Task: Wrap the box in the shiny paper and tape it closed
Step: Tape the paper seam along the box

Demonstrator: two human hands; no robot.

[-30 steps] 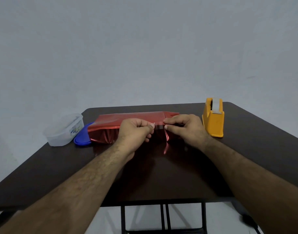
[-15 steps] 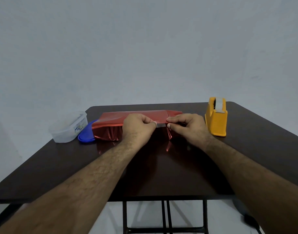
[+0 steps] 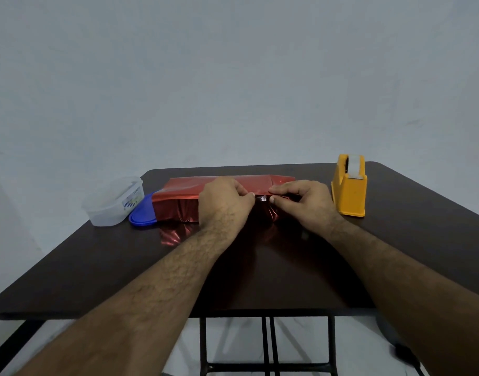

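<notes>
A long box covered in shiny red paper [image 3: 178, 195] lies across the far middle of the dark table [image 3: 260, 280]. My left hand [image 3: 223, 202] and my right hand [image 3: 303, 203] meet at the near top edge of the box, fingers curled, each pinching the paper's edge. Between the fingertips shows a small pale strip, perhaps tape [image 3: 262, 198]. The front face of the paper is crinkled. An orange tape dispenser [image 3: 349, 185] stands just right of my right hand, its white tape showing on top.
A clear plastic tub [image 3: 113, 202] sits at the far left of the table, with a blue lid [image 3: 142, 215] lying between it and the wrapped box. A pale wall stands behind. The table's near edge and metal legs [image 3: 265, 346] show below.
Both hands stay pinched at the paper's near top edge; the fingertips have closed in slightly. The view has shifted a little, so everything sits further right.
</notes>
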